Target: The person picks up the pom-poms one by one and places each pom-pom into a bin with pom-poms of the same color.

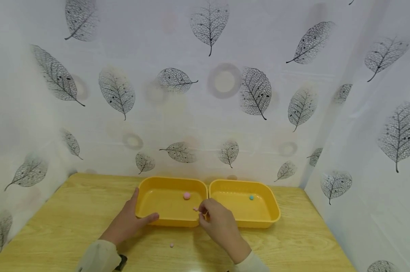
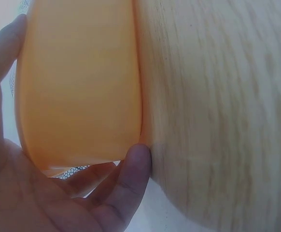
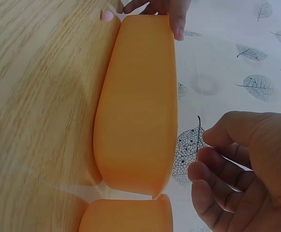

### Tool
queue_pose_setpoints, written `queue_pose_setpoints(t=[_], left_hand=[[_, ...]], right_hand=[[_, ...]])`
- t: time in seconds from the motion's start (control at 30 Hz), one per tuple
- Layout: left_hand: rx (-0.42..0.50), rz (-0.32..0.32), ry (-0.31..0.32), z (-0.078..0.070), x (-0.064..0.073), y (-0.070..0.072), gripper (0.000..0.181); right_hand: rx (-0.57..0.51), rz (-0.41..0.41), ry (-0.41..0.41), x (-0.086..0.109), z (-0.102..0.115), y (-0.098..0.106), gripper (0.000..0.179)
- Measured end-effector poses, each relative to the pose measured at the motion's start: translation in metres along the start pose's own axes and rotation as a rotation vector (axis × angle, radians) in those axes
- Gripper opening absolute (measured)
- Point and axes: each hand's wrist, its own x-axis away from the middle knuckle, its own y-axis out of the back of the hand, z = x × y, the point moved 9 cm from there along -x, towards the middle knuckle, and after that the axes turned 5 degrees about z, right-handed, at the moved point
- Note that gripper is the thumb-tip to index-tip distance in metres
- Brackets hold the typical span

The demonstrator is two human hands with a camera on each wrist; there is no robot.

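Note:
My left hand grips the left end of a yellow tray, its thumb along the front wall and its fingers at the left side. A pink ball lies inside that tray. Over the tray's front right corner hovers my right hand, fingers loosely bent, thumb and forefinger slightly apart. Tiny pink bits show right beside those fingertips. In the right wrist view nothing is visible between the right hand's fingers. A small pink ball sits on the table in front of the tray.
A second yellow tray stands close against the first one's right side, with a small blue ball in it. Both are on a wood-grain table. A white leaf-patterned sheet hangs behind and at both sides.

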Motion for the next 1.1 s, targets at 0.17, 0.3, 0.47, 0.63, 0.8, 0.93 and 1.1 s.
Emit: queue_pose_setpoints(t=[0.17, 0.3, 0.47, 0.63, 0.8, 0.93, 1.1], left_hand=[[0.011, 0.007, -0.002, -0.002, -0.002, -0.003, 0.128], [0.018, 0.004, -0.01, -0.004, -0.003, -0.003, 0.128], [-0.003, -0.005, -0.006, -0.003, -0.001, -0.001, 0.128], [-0.006, -0.009, -0.003, -0.002, 0.0, 0.001, 0.129], [0.011, -0.008, -0.001, 0.0, 0.0, 0.0, 0.128], [0.023, -0.004, -0.006, 0.001, 0.0, -0.001, 0.127], [0.03, -0.003, -0.011, 0.0, 0.001, 0.001, 0.126]], right_hand=[[0.021, 0.005, -0.005, -0.003, -0.004, -0.003, 0.017], [0.079, 0.028, 0.013, -0.012, -0.008, -0.008, 0.016], [0.161, 0.072, 0.052, -0.032, -0.014, -0.015, 0.014], [0.236, 0.122, 0.094, -0.049, -0.017, -0.022, 0.012], [0.347, 0.177, 0.18, -0.061, -0.016, -0.034, 0.011], [0.427, 0.255, 0.219, -0.069, -0.018, -0.046, 0.012], [0.485, 0.355, 0.212, -0.078, -0.024, -0.057, 0.01]])
